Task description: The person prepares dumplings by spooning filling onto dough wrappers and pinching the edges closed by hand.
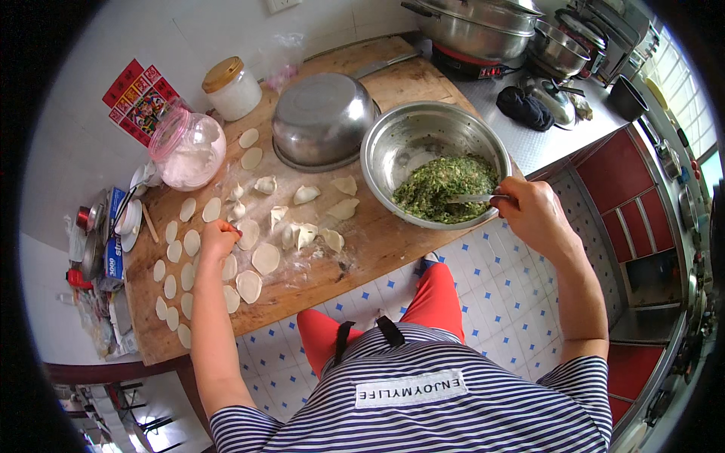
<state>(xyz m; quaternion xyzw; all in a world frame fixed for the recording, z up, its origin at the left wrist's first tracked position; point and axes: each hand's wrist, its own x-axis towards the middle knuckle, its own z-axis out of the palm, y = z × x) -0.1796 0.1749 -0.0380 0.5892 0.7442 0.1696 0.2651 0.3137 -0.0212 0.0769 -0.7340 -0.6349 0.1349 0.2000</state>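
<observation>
My right hand [532, 215] grips a metal spoon [473, 199], whose far end is down in chopped green filling [442, 181]. The filling lies in a wide stainless steel bowl [391, 141] near the table's right end. On the left, the fingers of my left hand [218, 240] pinch the left edge of a round dumpling wrapper [248, 235]. More flat dough rounds [265, 259] lie around that hand and forearm, some partly hidden by the arm. Several folded dumplings [306, 195] sit between the wrappers and the bowl.
An upturned steel basin [323, 122] stands behind the dumplings, with a cleaver [388, 65] beyond it. A pink-rimmed jar of white powder [190, 150] and a lidded jar [232, 90] line the wall. The floured wooden board [306, 294] ends just before my legs.
</observation>
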